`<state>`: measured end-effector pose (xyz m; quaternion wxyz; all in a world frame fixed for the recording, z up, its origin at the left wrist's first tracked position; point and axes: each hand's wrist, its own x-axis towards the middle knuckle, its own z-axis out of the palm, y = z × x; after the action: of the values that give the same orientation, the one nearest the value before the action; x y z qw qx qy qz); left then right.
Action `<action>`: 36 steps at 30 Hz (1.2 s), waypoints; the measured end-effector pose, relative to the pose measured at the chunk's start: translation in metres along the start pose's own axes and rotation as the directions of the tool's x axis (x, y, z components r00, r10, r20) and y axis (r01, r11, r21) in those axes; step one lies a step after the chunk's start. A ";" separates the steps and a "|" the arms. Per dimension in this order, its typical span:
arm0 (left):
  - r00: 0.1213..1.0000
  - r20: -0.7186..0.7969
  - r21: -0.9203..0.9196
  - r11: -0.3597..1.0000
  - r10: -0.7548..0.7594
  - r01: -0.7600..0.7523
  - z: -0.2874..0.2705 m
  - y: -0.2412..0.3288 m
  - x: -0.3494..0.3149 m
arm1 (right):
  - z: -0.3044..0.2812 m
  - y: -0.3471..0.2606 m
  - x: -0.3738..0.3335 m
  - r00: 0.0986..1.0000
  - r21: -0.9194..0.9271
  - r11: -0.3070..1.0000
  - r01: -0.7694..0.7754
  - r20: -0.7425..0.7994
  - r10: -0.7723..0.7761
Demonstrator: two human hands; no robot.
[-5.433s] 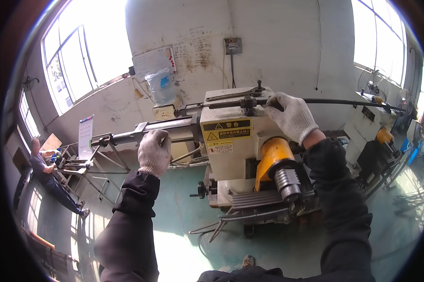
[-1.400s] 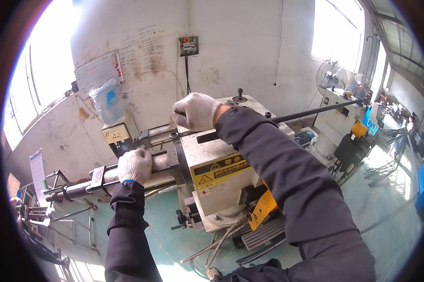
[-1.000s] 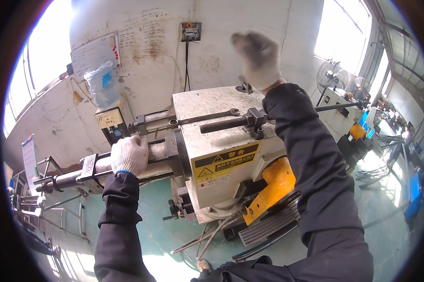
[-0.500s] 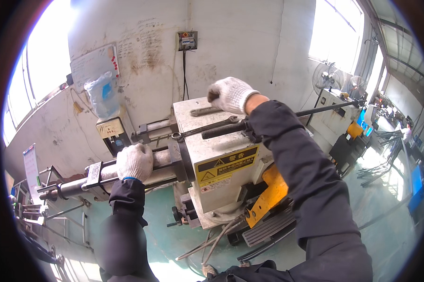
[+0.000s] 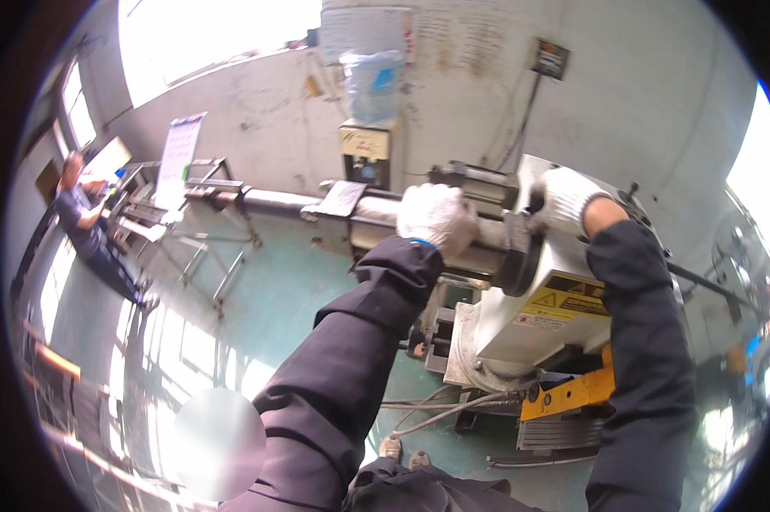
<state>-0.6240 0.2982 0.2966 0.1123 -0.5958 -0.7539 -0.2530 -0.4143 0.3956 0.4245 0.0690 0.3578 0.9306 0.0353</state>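
Note:
My left hand [image 5: 436,220], in a white knit glove, lies over the metal shaft and rods [image 5: 376,224] sticking out of a machine. Its fingers are curled down over them, and what the fingertips grip is hidden. By the dark round flange [image 5: 520,260], at the near edge of the machine's pale housing [image 5: 509,320], is my gloved right hand [image 5: 566,200]. Its fingers are bent together; anything inside them cannot be made out. The hand and sleeve cover most of the housing's top. A black clamp plate [image 5: 341,200] sits around the shaft further left.
A yellow bracket [image 5: 568,397] and hoses [image 5: 453,405] are low beside the machine. A water dispenser [image 5: 365,162] stands by the wall. At far left a person [image 5: 90,222] stands beside metal frames [image 5: 223,256]. A long dark bar [image 5: 709,286] extends right.
The view has swung left. My right hand has come down from above the housing's top to the flange edge. My left hand remains on the shaft. The wrenches seen on top are now covered.

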 end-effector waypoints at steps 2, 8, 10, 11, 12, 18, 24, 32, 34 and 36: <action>0.991 -0.119 -0.025 0.998 0.055 -0.058 0.005 -0.004 -0.008 | 0.002 -0.009 -0.003 1.000 -0.101 0.995 -0.020 -0.014 0.019; 0.862 -0.420 -0.313 0.847 0.283 -0.430 0.002 -0.043 -0.073 | 0.036 -0.017 -0.017 0.937 -0.273 0.960 0.067 -0.313 -0.155; 0.758 -0.569 -0.337 0.751 0.318 -0.568 -0.002 -0.066 -0.097 | 0.040 -0.028 -0.013 0.942 -0.334 0.942 0.028 -0.307 -0.137; 0.754 -0.580 -0.376 0.719 0.308 -0.584 -0.003 -0.081 -0.112 | 0.039 -0.037 -0.011 0.913 -0.361 0.932 0.009 -0.378 -0.155; 0.788 -0.542 -0.414 0.722 0.294 -0.554 -0.004 -0.099 -0.129 | 0.036 -0.052 -0.010 0.902 -0.357 0.932 -0.067 -0.420 -0.096; 0.980 0.186 -0.526 0.849 0.069 0.040 0.013 -0.265 -0.267 | 0.012 -0.200 -0.054 0.652 0.296 0.932 0.211 -0.752 0.091; 0.635 0.723 -0.452 0.507 -0.273 0.733 -0.015 -0.458 -0.434 | 0.087 -0.390 -0.009 0.802 0.575 0.600 0.557 -0.559 -0.209; 0.366 0.902 -0.431 -0.406 -0.231 0.806 -0.019 -0.616 -0.441 | 0.245 -0.614 0.104 0.968 0.979 0.144 0.143 -0.169 0.187; 0.357 0.907 -0.419 -0.538 -0.221 0.731 -0.014 -0.652 -0.420 | 0.258 -0.659 0.138 0.953 0.956 -0.270 -0.119 0.187 0.240; 0.372 0.901 -0.430 -0.585 -0.224 0.688 -0.011 -0.697 -0.393 | 0.265 -0.700 0.183 0.957 0.973 -0.230 -0.023 0.087 0.275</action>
<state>-1.1871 -0.1508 -0.0519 -0.6342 0.0296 -0.4787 -0.6064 -0.9712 0.0037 0.0637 -0.3149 0.3834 0.5621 -0.6617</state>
